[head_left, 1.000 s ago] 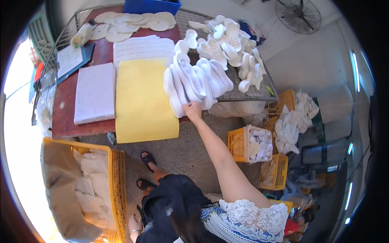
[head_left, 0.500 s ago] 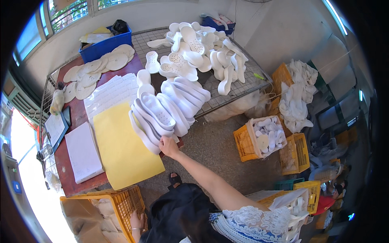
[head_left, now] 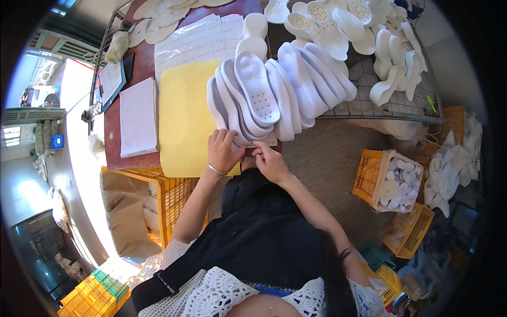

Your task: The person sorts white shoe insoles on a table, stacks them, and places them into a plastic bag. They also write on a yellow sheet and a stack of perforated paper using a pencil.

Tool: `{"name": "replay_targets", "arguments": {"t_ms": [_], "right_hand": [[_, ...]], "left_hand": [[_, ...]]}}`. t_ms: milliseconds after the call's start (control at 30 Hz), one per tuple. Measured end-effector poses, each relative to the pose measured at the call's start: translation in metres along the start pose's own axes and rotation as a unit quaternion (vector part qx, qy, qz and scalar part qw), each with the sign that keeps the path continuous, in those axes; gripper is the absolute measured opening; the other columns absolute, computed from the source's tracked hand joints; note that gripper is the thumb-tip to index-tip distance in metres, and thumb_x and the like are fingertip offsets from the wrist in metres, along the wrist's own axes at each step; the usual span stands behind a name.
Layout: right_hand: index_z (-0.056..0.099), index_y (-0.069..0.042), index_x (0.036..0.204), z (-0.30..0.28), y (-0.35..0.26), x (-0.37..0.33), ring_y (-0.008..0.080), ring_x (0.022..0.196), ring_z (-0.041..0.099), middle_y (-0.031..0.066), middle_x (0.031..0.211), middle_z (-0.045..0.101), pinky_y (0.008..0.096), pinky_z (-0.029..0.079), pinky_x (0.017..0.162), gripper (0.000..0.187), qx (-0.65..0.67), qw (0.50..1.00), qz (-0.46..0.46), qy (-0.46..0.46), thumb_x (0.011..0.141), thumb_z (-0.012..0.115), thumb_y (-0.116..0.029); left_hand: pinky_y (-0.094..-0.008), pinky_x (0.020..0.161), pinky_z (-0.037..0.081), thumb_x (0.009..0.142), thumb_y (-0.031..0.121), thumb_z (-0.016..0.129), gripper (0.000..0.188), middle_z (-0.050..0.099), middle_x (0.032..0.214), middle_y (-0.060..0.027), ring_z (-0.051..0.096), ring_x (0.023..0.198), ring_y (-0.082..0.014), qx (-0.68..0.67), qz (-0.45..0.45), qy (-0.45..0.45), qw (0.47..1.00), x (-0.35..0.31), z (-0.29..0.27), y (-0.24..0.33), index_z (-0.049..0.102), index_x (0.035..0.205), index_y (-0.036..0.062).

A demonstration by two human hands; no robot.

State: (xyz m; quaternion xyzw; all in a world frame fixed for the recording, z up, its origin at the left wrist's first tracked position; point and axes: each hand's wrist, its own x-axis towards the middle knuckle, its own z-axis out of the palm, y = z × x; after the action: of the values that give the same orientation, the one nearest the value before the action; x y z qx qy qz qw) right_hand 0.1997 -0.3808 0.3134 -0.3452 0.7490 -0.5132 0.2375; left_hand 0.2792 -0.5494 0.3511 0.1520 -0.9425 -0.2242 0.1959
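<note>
White foam shoe soles point(head_left: 257, 87) lean on edge in a tight row at the table's front edge, the facing one with small holes at its heel end. My left hand point(head_left: 224, 152) lies against the near end of the leftmost soles, fingers stretched out and the thumb toward my right hand. Beside it, my right hand point(head_left: 272, 164) has its fingers curled and pinched together at the table edge; whatever they hold is too small to make out. A printed sheet point(head_left: 270, 139) peeks out from under the soles just above the right fingers.
Yellow paper point(head_left: 185, 116), a white pad point(head_left: 139, 119) and printed sheets point(head_left: 198, 39) lie on the red tabletop point(head_left: 113, 138). More soles pile on the wire grid point(head_left: 364, 87). An orange crate point(head_left: 174, 198) stands below; a crate of white pieces point(head_left: 368, 171) sits right.
My left hand has come up from the orange crate to the soles. My right hand has moved off the sole's end to the table edge. The view has swung left and downward.
</note>
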Motion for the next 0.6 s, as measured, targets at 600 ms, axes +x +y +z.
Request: {"name": "replay_targets", "arguments": {"t_ms": [600], "right_hand": [[0.063,0.001,0.105,-0.342,0.101,0.009,0.023,0.08,0.069,0.0139,0.089,0.07,0.0326,0.053,0.071,0.02,-0.03,0.981,0.193,-0.014,0.09,0.052,-0.007]], "left_hand": [[-0.0446,0.063,0.046,0.063,0.011,0.067,0.025,0.05,0.075,-0.0138,0.051,0.074,-0.0346,0.116,0.045,-0.265,0.956,0.057,0.016,0.01,0.047,0.077,0.0041]]}}
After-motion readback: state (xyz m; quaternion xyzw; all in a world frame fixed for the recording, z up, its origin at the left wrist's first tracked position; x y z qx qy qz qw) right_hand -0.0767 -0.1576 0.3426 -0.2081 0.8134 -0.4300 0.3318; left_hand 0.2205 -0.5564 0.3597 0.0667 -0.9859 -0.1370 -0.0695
